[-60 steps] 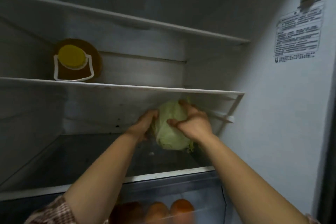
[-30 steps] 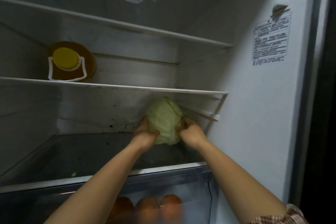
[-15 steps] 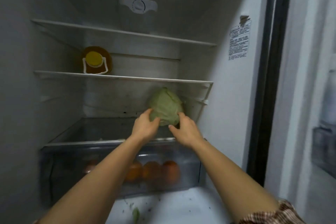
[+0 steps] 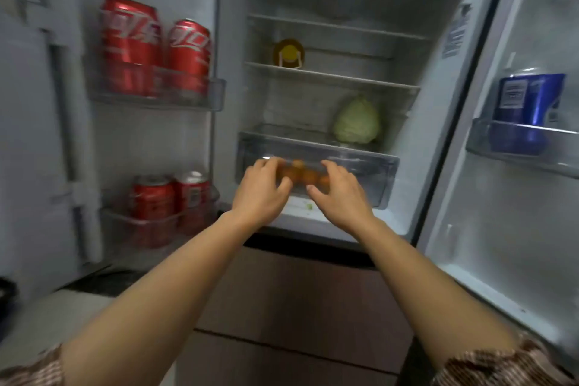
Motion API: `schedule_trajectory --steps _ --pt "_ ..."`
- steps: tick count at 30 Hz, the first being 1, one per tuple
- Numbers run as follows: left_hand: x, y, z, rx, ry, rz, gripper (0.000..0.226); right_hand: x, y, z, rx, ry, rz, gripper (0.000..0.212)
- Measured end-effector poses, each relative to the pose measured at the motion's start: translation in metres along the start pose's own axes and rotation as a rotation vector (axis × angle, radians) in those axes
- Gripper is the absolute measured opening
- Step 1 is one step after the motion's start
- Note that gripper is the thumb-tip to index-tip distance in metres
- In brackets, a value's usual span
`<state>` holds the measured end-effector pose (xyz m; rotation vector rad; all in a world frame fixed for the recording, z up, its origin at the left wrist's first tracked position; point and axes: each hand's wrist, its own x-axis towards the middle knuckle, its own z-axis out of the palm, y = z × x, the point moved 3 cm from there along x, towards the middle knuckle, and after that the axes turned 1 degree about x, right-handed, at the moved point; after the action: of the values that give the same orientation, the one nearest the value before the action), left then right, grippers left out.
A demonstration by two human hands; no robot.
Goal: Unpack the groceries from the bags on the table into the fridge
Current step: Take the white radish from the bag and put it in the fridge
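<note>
Here, both bare hands reach toward an open fridge and hold nothing. The left hand and right hand float side by side near the picture's centre, fingers spread and loosely curved, in front of a clear plastic crisper drawer. Whether the fingertips touch the drawer front is unclear. Round orange fruits show through the drawer between the hands. At about 1 o'clock from the hands, a pale green round cabbage sits alone on the glass shelf above the drawer, toward its right end. Higher, at 12 o'clock, a yellow-capped amber bottle lies on a white shelf. Red soda cans fill the left door racks at 10 o'clock; a blue pouch stands in the right door rack at 2 o'clock. The picture is motion-blurred.
</note>
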<state>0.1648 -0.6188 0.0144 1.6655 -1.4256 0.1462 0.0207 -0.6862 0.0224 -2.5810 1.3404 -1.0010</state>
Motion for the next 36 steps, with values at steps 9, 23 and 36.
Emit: schedule_trajectory --steps 9,23,36 --pt "-0.138 -0.050 -0.186 0.252 0.194 -0.098 0.035 -0.108 -0.189 0.024 0.113 -0.052 -0.268 0.060" --pt "-0.426 -0.224 -0.535 0.633 0.259 -0.636 0.040 -0.322 -0.580 0.135 0.242 -0.371 -0.592 0.060" --pt "-0.662 -0.346 -0.772 0.769 0.489 -1.015 0.039 -0.505 -0.888 0.231 0.334 -0.621 -0.922 0.057"
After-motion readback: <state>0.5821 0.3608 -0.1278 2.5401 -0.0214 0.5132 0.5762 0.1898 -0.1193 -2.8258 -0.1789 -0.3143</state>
